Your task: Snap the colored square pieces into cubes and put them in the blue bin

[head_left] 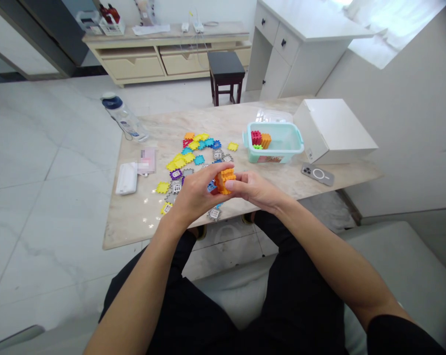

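Note:
Both hands meet over the near part of the table, gripping a stack of orange interlocking plastic tiles (226, 180). My left hand (200, 190) curls around the stack from the left, with its thumb and fingers on either side. From the right, my right hand (253, 189) presses its fingertips against the tiles. Beneath and left of the hands lie loose notched tiles, among them yellow tiles (179, 161), purple tiles (176, 174), grey window tiles (214, 213) and blue tiles (199, 159). The hands hide part of this pile.
A mint-green bin (296, 148) holds red, orange and green tiles. Right of it are a white box (337, 125) and a phone (318, 174). A water bottle (126, 119) and a white tissue pack (127, 179) are at the left. Beyond the table stands a dark stool (226, 66).

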A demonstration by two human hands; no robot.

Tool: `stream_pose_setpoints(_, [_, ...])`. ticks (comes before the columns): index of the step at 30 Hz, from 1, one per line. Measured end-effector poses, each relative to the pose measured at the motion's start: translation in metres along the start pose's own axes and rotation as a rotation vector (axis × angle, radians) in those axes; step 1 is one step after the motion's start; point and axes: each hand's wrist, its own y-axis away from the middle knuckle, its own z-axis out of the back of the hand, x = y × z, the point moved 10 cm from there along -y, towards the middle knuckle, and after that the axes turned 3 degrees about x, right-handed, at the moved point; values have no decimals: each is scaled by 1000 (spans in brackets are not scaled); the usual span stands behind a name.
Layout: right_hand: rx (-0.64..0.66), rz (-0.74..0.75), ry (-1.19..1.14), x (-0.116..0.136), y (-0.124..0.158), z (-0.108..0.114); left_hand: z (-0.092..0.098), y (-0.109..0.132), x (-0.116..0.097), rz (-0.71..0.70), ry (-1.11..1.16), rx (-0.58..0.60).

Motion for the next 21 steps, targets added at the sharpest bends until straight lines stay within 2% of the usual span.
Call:
stream_pose_setpoints(11, [10,19,57,5,2,-2,1,1,-11,-60,-38,6])
stream_pose_setpoints(15, [90,22,5,8,4,-7,3,3,-11,-75,-41,-16])
stream_pose_setpoints(21, [97,25,16,4,1,6,-3,3,-20,-165,16,-6])
